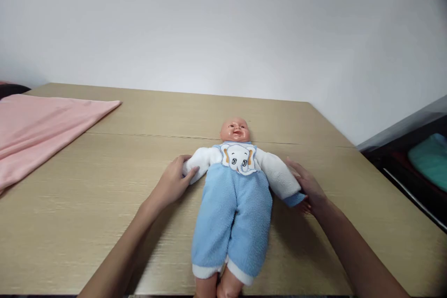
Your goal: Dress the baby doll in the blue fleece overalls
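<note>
A baby doll (233,191) lies face up on the wooden table (104,181), head toward the wall. It wears a blue fleece romper with white sleeves and an elephant patch on the chest. My left hand (173,181) is closed round the end of the doll's white sleeve on the left. My right hand (307,185) rests against the other sleeve's cuff, fingers wrapped at its end beside the doll's small hand. Both doll arms are spread outward.
A pink cloth (38,130) lies spread over the table's far left corner. A white wall stands behind the table. To the right, past the table edge, a dark shelf holds a teal item (429,158).
</note>
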{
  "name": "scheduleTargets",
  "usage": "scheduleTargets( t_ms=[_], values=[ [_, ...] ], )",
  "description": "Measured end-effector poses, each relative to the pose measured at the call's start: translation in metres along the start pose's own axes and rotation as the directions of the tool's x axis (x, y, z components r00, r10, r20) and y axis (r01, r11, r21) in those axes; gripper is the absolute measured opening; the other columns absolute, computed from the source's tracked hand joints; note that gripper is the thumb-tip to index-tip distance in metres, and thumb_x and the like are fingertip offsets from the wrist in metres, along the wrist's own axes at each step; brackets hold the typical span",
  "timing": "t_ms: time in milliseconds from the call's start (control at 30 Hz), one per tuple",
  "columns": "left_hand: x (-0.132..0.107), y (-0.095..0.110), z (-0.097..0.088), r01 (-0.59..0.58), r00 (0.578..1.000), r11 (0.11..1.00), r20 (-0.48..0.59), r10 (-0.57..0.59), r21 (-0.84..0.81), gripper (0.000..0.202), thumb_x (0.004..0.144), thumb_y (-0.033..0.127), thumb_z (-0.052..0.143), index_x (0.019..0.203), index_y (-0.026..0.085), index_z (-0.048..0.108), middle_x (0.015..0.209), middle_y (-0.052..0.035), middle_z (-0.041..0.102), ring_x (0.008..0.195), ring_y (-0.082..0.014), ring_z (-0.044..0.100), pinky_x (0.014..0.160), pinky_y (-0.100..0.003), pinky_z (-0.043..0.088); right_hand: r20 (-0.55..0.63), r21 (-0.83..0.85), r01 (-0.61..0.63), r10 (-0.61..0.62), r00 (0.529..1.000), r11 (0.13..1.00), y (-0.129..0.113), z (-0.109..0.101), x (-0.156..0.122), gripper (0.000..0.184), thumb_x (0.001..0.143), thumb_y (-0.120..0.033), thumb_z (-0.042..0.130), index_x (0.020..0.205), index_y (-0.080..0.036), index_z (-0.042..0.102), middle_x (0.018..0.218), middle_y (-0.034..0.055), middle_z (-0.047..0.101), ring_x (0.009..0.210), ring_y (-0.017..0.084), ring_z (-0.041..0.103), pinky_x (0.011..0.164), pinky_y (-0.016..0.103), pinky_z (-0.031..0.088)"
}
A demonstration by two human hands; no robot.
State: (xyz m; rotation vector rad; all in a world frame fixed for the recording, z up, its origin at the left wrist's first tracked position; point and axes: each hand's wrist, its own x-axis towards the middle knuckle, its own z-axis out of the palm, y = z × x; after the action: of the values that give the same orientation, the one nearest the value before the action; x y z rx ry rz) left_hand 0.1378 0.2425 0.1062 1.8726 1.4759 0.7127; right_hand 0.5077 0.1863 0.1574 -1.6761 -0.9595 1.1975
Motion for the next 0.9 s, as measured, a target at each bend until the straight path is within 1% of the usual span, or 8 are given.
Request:
scheduleTargets(
  t_ms=[100,200,300,400,533,700,800,900],
  values=[
    [-0.003,0.009,0.0,0.061,0.998,0.997,0.021,-0.06,-0.053,0.067,0.097,0.068,0.056,0.138,0.015,0.058,0.136,-0.0218,0.072,0.118,-0.0385,0.073,0.102,-0.054,0.057,0.041,0.028,-0.174,0.173,0.984,0.984,0.014,-0.012,-0.007,0.047,0.094,-0.069,0.066,0.09,-0.024,0.078,0.053,0.002,0.063,0.038,0.019,0.052,0.036,0.032,0.041],
    [-0.009,0.025,0.003,0.243,0.96,0.941,0.196,-0.199,-0.234,0.073,0.098,0.078,0.052,0.142,0.02,0.053,0.108,-0.013,0.076,0.067,-0.0258,0.074,0.061,-0.04,0.06,0.099,0.026,-0.263,0.259,0.961,0.965,0.027,-0.002,-0.011,0.052,0.088,-0.071,0.072,0.091,-0.02,0.079,0.046,0.0015,0.059,0.034,0.018,0.048,0.032,0.031,0.037],
    [-0.014,0.041,0.009,0.345,0.918,0.86,0.327,-0.225,-0.376,0.079,0.094,0.086,0.055,0.137,0.02,0.052,0.086,-0.0035,0.069,0.05,-0.0193,0.064,0.044,-0.032,0.05,0.127,0.134,-0.157,0.14,0.982,0.978,0.036,0.02,-0.013,0.052,0.083,-0.061,0.084,0.116,-0.021,0.078,0.08,0.0058,0.082,0.06,0.022,0.073,0.048,0.029,0.058],
    [-0.018,0.05,0.017,0.367,0.907,0.84,0.353,-0.229,-0.399,0.09,0.084,0.089,0.068,0.138,0.02,0.048,0.076,0.001,0.063,0.049,-0.0187,0.06,0.041,-0.03,0.047,0.122,0.247,-0.051,0.021,0.992,0.968,0.041,0.038,-0.016,0.063,0.079,-0.05,0.092,0.133,-0.026,0.072,0.125,0.0059,0.083,0.103,0.023,0.083,0.083,0.028,0.07],
    [-0.029,0.053,0.021,0.371,0.915,0.816,0.327,-0.239,-0.443,0.095,0.083,0.088,0.071,0.144,0.02,0.045,0.076,0.0015,0.061,0.048,-0.0175,0.056,0.04,-0.03,0.043,0.111,0.261,-0.057,0.028,0.993,0.964,0.04,0.045,-0.024,0.066,0.074,-0.052,0.095,0.129,-0.025,0.072,0.127,0.0087,0.083,0.107,0.027,0.083,0.081,0.03,0.072],
    [-0.059,0.057,0.019,0.338,0.938,0.793,0.255,-0.236,-0.507,0.088,0.088,0.079,0.073,0.151,0.025,0.044,0.094,-0.0051,0.072,0.062,-0.0216,0.067,0.044,-0.03,0.047,0.108,0.182,-0.031,0.011,0.994,0.983,0.03,0.036,-0.046,0.068,0.069,-0.061,0.094,0.121,-0.022,0.071,0.077,0.0017,0.078,0.056,0.019,0.071,0.044,0.025,0.058],
    [-0.091,0.063,0.022,0.277,0.96,0.771,0.19,-0.204,-0.573,0.081,0.09,0.071,0.075,0.151,0.027,0.045,0.13,-0.0136,0.073,0.107,-0.0333,0.077,0.072,-0.038,0.066,0.101,0.017,-0.061,0.059,0.993,0.998,0.026,0.023,-0.067,0.072,0.07,-0.07,0.09,0.119,-0.022,0.07,0.05,-0.005,0.059,0.03,0.014,0.044,0.026,0.024,0.033],
    [-0.133,0.064,0.033,0.259,0.965,0.742,0.185,-0.183,-0.618,0.079,0.09,0.067,0.077,0.153,0.032,0.044,0.16,-0.0131,0.06,0.146,-0.0393,0.059,0.105,-0.049,0.065,0.078,-0.053,0.058,-0.054,0.996,0.997,0.023,0.008,-0.096,0.072,0.069,-0.065,0.094,0.126,-0.026,0.074,0.079,0.008,0.08,0.063,0.027,0.076,0.051,0.032,0.063]
  ],
)
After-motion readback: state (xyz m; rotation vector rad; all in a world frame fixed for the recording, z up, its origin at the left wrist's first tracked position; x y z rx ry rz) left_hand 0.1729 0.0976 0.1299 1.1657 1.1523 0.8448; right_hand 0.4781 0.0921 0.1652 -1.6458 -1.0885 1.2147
